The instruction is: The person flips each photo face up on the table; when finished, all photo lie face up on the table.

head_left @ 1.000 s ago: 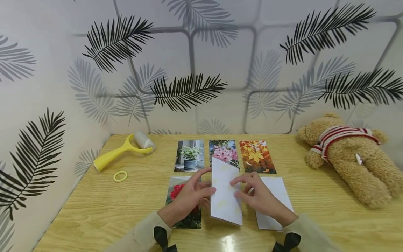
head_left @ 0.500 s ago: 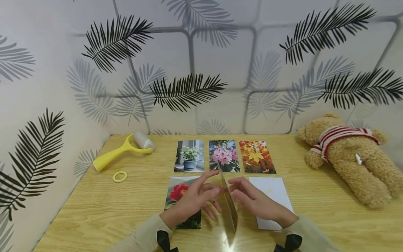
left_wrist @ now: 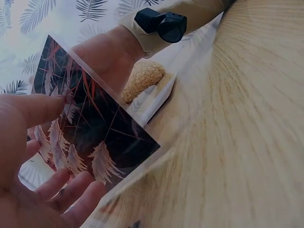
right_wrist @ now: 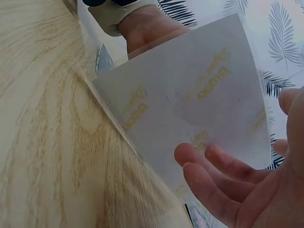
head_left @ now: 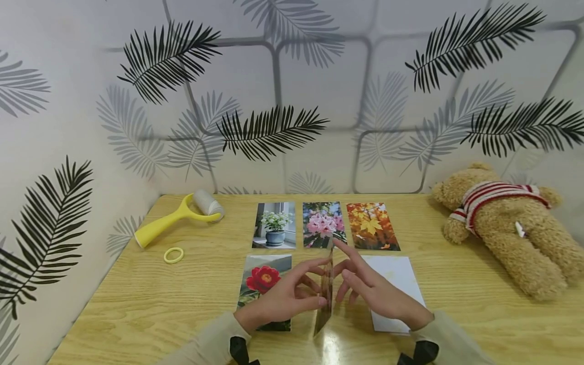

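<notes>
A photo card (head_left: 326, 289) stands nearly edge-on to the head view, between the two hands. Its dark picture of pale plumes and red blades (left_wrist: 90, 128) faces my left hand, and its white printed back (right_wrist: 190, 104) faces my right. My left hand (head_left: 292, 294) grips the card with bent fingers, the thumb tip against the picture side. On the other side, my right hand (head_left: 371, 286) has its index fingertip at the upper edge and its other fingers loosely bent. A red flower photo (head_left: 263, 281) lies under the left forearm's side; a white-backed card (head_left: 401, 284) lies beside the right hand.
Farther back lie photos of a potted plant (head_left: 275, 225), pink blossoms (head_left: 323, 223) and autumn leaves (head_left: 373, 226). A yellow-handled roller (head_left: 175, 218) and a yellow ring (head_left: 174, 255) are at the left of the wooden table (head_left: 137, 304). A teddy bear (head_left: 511, 228) lies at the right.
The held card has turned from showing its white back to standing edge-on. My left thumb has shifted to the picture side, and my right index finger has straightened toward the card's upper edge.
</notes>
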Tool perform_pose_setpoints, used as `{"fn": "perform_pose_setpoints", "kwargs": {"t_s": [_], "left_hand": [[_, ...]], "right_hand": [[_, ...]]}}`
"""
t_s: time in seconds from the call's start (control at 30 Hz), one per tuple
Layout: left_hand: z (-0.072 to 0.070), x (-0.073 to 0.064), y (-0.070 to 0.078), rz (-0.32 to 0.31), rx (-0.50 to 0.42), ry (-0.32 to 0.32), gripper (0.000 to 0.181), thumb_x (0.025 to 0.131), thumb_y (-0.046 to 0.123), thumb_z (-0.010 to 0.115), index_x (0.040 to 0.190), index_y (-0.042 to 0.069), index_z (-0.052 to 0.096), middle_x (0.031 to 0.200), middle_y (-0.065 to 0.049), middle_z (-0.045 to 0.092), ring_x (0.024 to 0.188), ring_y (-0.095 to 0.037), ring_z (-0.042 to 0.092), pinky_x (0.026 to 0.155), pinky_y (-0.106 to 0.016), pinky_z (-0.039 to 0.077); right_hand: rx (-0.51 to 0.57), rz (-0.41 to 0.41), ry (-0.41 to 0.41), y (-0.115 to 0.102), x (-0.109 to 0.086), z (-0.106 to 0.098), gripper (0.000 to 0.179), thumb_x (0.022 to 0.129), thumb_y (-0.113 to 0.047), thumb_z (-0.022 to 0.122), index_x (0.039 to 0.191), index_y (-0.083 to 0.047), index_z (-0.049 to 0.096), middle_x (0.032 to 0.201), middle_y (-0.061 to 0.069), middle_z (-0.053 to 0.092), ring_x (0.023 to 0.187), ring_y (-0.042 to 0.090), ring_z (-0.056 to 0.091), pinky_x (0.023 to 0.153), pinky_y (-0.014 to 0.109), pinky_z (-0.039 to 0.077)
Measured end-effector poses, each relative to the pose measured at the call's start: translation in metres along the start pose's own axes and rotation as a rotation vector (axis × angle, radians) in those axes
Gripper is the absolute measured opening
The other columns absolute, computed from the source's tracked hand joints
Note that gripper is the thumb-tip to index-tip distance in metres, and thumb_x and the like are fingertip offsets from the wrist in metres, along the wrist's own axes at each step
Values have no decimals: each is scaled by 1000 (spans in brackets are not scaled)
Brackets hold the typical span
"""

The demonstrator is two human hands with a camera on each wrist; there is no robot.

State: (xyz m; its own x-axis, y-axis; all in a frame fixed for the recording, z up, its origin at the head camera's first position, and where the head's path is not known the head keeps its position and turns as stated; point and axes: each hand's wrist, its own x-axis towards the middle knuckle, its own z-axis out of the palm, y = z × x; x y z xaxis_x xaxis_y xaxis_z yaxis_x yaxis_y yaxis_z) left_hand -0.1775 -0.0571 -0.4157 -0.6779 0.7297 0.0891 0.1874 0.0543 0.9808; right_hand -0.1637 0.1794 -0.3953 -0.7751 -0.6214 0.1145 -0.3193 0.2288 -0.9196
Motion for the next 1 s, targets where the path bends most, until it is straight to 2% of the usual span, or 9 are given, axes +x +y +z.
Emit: {"fn": "perform_pose_setpoints", "kwargs": {"t_s": [0.1, 0.2, 0.33, 0.37, 0.53, 0.63, 0.8, 1.0], "left_hand": [[0, -1, -1, 9, 30, -13, 65, 95, 7, 59, 151, 19, 29, 146, -15, 34, 114, -33, 52, 86, -26, 52], [0, -2, -2, 25, 102, -25, 64, 95, 9, 60, 151, 18, 30, 145, -14, 32, 115, -28, 50, 88, -27, 51], [0, -2, -3, 33, 239, -25, 62, 93, 16, 64, 148, 22, 36, 135, -8, 38, 115, -21, 45, 97, -33, 45], [0, -2, -3, 42, 271, -24, 61, 92, 17, 65, 147, 21, 39, 133, -7, 39, 116, -22, 44, 99, -35, 43], [0, -4, -6, 39, 429, -32, 50, 88, 20, 71, 134, 18, 51, 140, -5, 37, 128, -23, 35, 105, -44, 35], [0, -4, -9, 23, 531, -39, 48, 86, 22, 74, 129, 16, 54, 144, -5, 36, 129, -23, 31, 106, -46, 32], [-1, -3, -10, 11, 624, -53, 48, 85, 24, 74, 128, 12, 56, 144, -7, 39, 129, -25, 34, 107, -51, 30], [-4, -3, -8, 5, 747, -71, 34, 92, 17, 65, 125, 10, 59, 142, -9, 43, 129, -25, 38, 107, -51, 31]], "right_hand": [[-16, -2, -7, 0, -1, -1, 56, 107, -15, 25, 156, -24, -2, 122, 27, 49, 80, 29, 67, 65, 40, 55], [-56, 0, 8, 0, -2, -1, 57, 107, -14, 27, 156, -22, 1, 121, 27, 50, 80, 25, 65, 64, 39, 55], [-138, 14, 31, -1, -2, -2, 53, 106, -17, 36, 154, -16, 15, 116, 21, 54, 76, 17, 60, 62, 34, 54], [-163, 19, 35, -2, -2, -3, 51, 105, -18, 39, 152, -13, 20, 118, 20, 54, 81, 17, 61, 64, 33, 54], [-288, 32, 9, -6, -5, -12, 37, 100, -14, 51, 135, -3, 46, 85, 1, 63, 63, 4, 53, 56, 23, 45], [-325, 36, -22, -6, -7, -16, 33, 95, -6, 55, 127, 0, 52, 65, -8, 55, 53, -1, 40, 50, 21, 37], [-356, 91, -36, -5, -6, -17, 33, 91, -4, 58, 124, 4, 56, 61, -10, 51, 51, -1, 39, 49, 20, 35], [-391, 143, -20, 7, -4, -14, 34, 91, -5, 61, 124, 1, 59, 57, -9, 50, 47, 0, 36, 46, 20, 33]]}}
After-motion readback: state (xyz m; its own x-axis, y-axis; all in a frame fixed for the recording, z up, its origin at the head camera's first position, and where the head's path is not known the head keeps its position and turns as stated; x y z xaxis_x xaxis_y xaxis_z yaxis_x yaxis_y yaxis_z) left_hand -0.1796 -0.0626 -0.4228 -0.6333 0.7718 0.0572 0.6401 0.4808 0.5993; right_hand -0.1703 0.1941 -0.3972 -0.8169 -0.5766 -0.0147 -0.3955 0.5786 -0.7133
